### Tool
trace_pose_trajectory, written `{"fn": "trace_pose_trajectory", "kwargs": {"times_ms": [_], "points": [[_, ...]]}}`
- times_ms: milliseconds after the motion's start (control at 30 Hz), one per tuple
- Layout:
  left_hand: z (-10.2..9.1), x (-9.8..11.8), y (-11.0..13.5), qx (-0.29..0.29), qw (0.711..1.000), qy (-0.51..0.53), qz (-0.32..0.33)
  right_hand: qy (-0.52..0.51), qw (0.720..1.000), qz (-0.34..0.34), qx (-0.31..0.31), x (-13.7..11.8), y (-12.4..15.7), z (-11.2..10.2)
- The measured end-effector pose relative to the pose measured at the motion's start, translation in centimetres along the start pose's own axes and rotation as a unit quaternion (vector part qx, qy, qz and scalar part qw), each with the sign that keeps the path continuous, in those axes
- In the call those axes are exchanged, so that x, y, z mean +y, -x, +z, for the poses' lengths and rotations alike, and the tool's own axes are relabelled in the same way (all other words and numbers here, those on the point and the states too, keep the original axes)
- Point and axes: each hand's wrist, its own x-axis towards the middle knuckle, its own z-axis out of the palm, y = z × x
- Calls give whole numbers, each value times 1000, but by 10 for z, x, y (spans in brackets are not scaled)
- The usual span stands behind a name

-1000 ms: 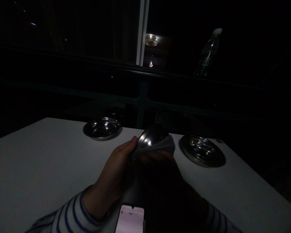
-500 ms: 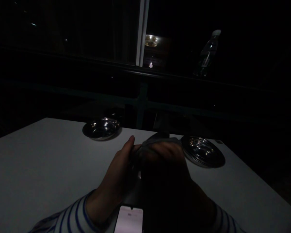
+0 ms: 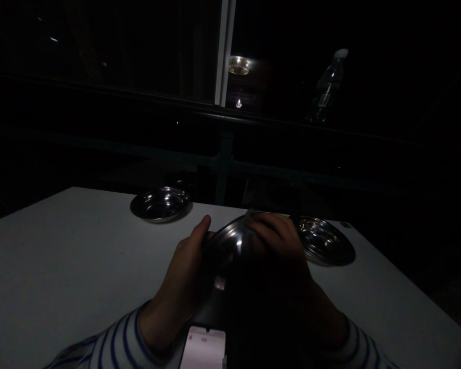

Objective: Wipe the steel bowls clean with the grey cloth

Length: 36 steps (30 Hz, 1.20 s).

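Note:
Between my hands a shiny metal dish point(image 3: 230, 241) is held tilted above the table. My left hand point(image 3: 186, 266) grips its left side, thumb pointing up along the rim. Over the dish's right edge lies my right hand point(image 3: 278, 236), fingers bent around a thin greyish cloth point(image 3: 251, 218) pressed to the rim. Deep shadow hides the palm and the lower part of the dish. A phone point(image 3: 203, 346) with a lit screen is below my hands, near the bottom of the view.
A single metal dish point(image 3: 160, 205) rests at the white table's point(image 3: 80, 246) back left. Several stacked metal dishes point(image 3: 326, 241) stand at the back right. Beyond the table are a dark window with a pale frame point(image 3: 223, 56) and a plastic bottle point(image 3: 328, 87).
My right hand has shifted slightly right with the cloth, baring more of the dish's upper rim. My left hand has stayed almost still.

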Motion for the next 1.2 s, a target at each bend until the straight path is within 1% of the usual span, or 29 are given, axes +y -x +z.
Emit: {"fn": "trace_pose_trajectory", "kwargs": {"times_ms": [67,100,133,167,200,300,333,367,433,533,567,600,633,733,767,800,833,867,967,1000,1033,1133,1200], "points": [[-1,0,-1,28,999,-18,21,-13,997,72,24,11,-3,-5],[-1,0,-1,41,998,-27,31,-16,995,97,34,13,-4,-5],[-1,0,-2,48,998,-34,36,-16,994,104,40,12,-4,-5],[-1,0,-2,48,997,-38,38,-14,995,93,42,8,-3,-3],[-1,0,-2,44,998,-38,37,-11,997,62,37,2,-3,-2],[-2,-1,-2,22,999,-16,22,-10,999,-53,-3,-14,-1,2],[-2,-2,-2,20,1000,-9,20,-14,997,-75,-20,-16,-1,2],[-2,-2,-2,19,1000,-5,18,-17,996,-79,-29,-14,-1,1],[-2,-2,-3,30,999,-5,15,-22,999,-39,-21,-4,-1,-1],[-1,-1,-4,56,998,-3,15,-28,998,57,28,11,-1,-3],[0,-1,-4,58,998,-2,16,-25,997,69,35,11,0,-2],[0,-1,-4,51,999,0,16,-21,998,57,31,9,1,0],[1,-1,-3,38,999,6,13,-17,999,27,24,3,2,2],[1,-2,-2,2,999,32,7,-12,996,-89,-17,-17,6,9],[1,-3,-2,1,999,38,7,-15,994,-108,-31,-20,7,9],[1,-3,-2,4,999,42,8,-16,993,-113,-40,-20,6,8],[1,-3,-2,9,999,41,8,-17,994,-103,-43,-17,5,6],[0,-3,-2,17,999,38,8,-17,996,-78,-36,-11,4,3],[0,-1,-3,43,999,19,13,-16,999,29,20,7,-2,-5],[0,-1,-3,46,999,14,16,-10,999,41,29,9,-3,-7],[0,-1,-3,43,999,14,17,-1,999,30,28,8,-3,-8],[0,0,-2,23,999,26,9,27,997,-78,5,-9,0,-4],[0,0,-1,20,999,30,2,23,992,-126,-15,-19,2,-2]]}}
